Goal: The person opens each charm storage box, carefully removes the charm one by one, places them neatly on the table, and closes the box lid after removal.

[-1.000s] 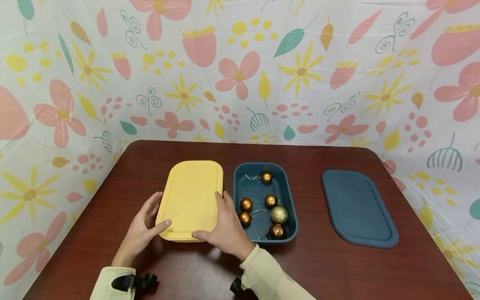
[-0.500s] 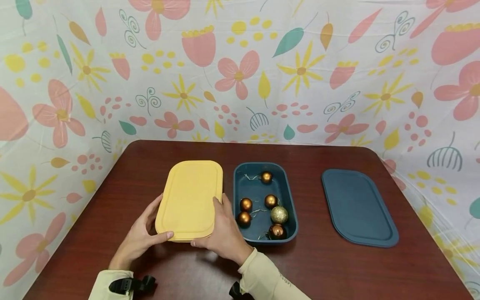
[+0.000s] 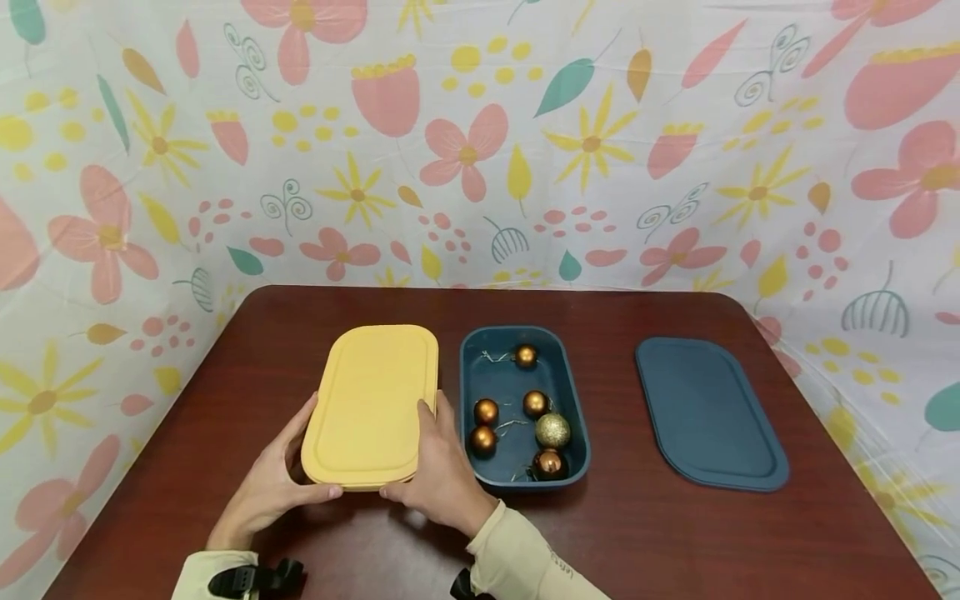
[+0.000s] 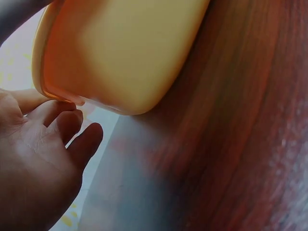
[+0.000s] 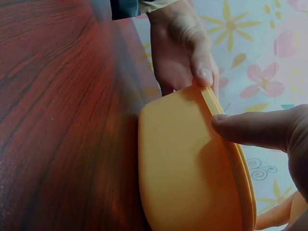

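Note:
A yellow lid point(image 3: 371, 400) covers a yellow rectangular food container point(image 5: 175, 154) on the table. At its near left corner, my left hand point(image 3: 262, 487) grips the lid's rim, thumb at the front edge and fingers along the left side. My right hand point(image 3: 444, 475) holds the near right corner, its thumb point(image 5: 255, 127) against the rim in the right wrist view. Under the lid's edge, the left wrist view shows curled left fingers point(image 4: 65, 120) beside the container wall. The container's inside is hidden.
Right of the yellow container stands an uncovered blue container point(image 3: 495, 342) with several bronze and gold bauble ornaments, one a glittery gold bauble point(image 3: 552, 431). A blue lid point(image 3: 712, 412) lies flat farther right. A floral cloth point(image 3: 480, 167) hangs behind the brown table point(image 3: 615, 542).
My left thumb has slid from the lid's top to its front edge, and the left fingers have closed in along the side. The right fingers have come nearer on the right edge.

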Tool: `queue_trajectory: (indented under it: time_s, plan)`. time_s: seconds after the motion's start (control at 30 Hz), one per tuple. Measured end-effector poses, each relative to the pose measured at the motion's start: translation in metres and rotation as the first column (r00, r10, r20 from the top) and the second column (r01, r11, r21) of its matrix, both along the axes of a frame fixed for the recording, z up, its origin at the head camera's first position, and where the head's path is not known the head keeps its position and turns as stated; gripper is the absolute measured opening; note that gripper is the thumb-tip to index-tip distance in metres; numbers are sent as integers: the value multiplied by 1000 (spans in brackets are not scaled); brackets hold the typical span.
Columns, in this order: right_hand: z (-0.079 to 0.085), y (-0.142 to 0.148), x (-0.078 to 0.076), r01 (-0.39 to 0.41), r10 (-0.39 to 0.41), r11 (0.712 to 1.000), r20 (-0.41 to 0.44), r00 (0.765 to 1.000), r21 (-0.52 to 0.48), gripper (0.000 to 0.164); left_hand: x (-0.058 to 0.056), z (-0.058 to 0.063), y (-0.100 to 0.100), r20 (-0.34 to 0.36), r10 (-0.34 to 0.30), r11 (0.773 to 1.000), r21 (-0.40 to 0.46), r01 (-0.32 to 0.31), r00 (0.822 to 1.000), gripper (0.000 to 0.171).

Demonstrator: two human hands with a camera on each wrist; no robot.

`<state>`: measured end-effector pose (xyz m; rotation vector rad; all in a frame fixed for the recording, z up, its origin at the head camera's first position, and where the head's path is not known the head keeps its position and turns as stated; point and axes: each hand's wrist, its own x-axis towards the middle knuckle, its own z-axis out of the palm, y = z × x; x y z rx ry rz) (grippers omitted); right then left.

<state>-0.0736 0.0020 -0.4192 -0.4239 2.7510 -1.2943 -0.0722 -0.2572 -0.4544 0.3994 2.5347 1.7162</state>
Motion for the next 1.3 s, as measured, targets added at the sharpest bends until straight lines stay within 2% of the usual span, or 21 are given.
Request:
queue_trajectory:
  time_s: [0.17, 0.37, 0.67, 0.87, 1.3]
  plan:
    - [2, -1, 1, -15, 15, 1000, -26, 1000, 0, 114, 3, 2, -2, 11, 12, 1000, -10, -12, 1000, 120]
    - [4, 1, 0, -17, 17, 1000, -55, 998, 0, 113, 0, 8, 1, -24, -6, 999, 41, 7, 1000, 123]
    - [5, 1, 3, -22, 20, 1000, -66, 998, -22, 111, 3, 17, 1, -28, 22, 1000, -21, -22, 999, 123]
    - [12, 2, 5, -38, 34, 998, -91, 995, -40, 113, 6, 23, 2, -29, 13, 1000, 14, -12, 1000, 123]
    - [31, 15, 6, -38, 22, 993, -146, 989, -108, 120, 4, 37, 12, -75, 7, 999, 51, -3, 997, 123]
